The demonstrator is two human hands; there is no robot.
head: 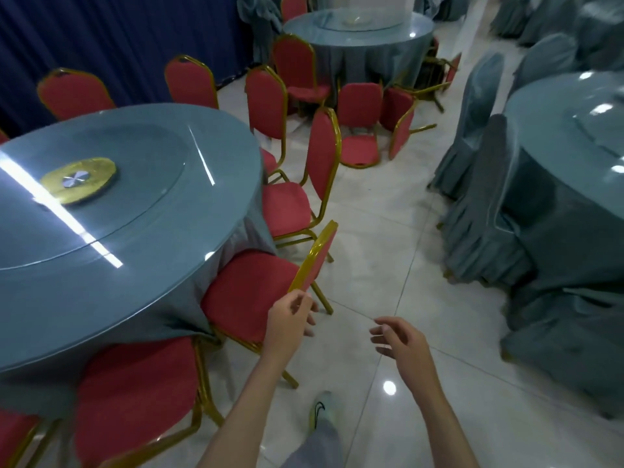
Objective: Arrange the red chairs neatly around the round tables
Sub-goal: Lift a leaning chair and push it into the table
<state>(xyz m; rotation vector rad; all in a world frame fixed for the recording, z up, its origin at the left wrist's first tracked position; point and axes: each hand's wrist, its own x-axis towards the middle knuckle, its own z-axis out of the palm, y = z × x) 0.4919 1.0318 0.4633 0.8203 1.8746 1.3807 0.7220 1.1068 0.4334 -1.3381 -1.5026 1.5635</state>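
Your left hand hovers at top corner of nearest chair, fingers loosely curled, touching or just off gold frame; cannot tell which. Right hand empty, fingers spread, well apart from left, over floor. Chair seat tucked partly under round table, back angled out, likely why you reach for it. Next chair beyond sits turned, not square to table. Farther on, by far table, tipped chairs lie on floor, awaiting righting. Covered chairs ring right-side table.
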